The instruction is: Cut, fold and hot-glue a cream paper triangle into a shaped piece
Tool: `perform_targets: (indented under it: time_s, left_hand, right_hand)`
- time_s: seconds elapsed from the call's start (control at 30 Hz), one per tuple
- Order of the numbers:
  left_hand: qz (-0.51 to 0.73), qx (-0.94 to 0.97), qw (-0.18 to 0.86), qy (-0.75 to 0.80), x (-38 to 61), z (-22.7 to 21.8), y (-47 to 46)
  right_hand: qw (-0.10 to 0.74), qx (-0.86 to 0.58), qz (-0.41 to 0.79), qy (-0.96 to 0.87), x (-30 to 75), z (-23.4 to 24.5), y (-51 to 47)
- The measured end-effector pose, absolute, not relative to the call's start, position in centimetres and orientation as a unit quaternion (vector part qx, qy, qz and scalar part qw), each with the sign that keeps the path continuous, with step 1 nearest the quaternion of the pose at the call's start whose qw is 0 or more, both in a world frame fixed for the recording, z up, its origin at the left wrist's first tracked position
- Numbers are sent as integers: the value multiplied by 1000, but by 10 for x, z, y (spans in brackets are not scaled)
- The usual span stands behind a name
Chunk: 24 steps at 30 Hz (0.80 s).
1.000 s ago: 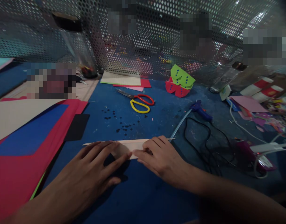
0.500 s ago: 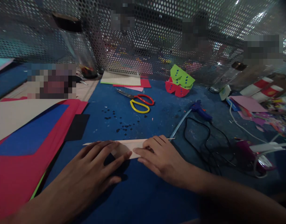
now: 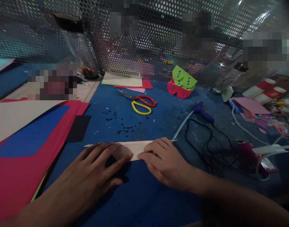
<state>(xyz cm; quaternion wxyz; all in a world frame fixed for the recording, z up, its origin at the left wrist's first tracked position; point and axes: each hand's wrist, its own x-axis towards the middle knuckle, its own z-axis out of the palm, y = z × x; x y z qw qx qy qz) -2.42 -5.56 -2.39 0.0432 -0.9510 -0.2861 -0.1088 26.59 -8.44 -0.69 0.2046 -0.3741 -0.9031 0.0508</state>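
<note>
A folded piece of pale cream paper (image 3: 136,151) lies on the blue tabletop in front of me, its long straight edge on the far side. My left hand (image 3: 94,165) rests on its left part, fingers stretched out and slightly apart, covering much of it. On the right part, my right hand (image 3: 165,162) has its fingers curled and pressed together against the paper. The right thumb is partly hidden. Beyond the paper lie small black paper bits (image 3: 127,127) and scissors (image 3: 142,108) with one red and one yellow handle.
Coloured sheets (image 3: 52,132) are stacked at the left beside a black card (image 3: 78,128). A blue glue gun (image 3: 203,113) with a black cord lies at the right. Green and red paper cut-outs (image 3: 182,82) stand near the perforated metal screen (image 3: 154,37). Paper scraps (image 3: 264,119) lie far right.
My right hand's fingertips have shifted slightly to the right along the paper and curled in a little more. The left hand and the paper stay in place.
</note>
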Motion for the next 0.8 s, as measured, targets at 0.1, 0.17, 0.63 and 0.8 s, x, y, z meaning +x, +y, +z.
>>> perform_targets:
  time_s: [0.1,0.17,0.63,0.8]
  left_hand:
    - [-94,-953,33,-286,-25,-24,-56]
    - [-79,-954,26,-286,-26,-24,-56]
    - [-95,-956,41,-274,-27,-24,-54]
    - [-76,-958,33,-276,-26,-21,-55]
  right_hand:
    - [177,-349,46,-919,264,-4,-85]
    - [166,-338,43,-925,263,-3,-85]
    - [136,-319,36,-937,263,-9,-83]
    - [134,-320,41,-937,263,-10,-83]
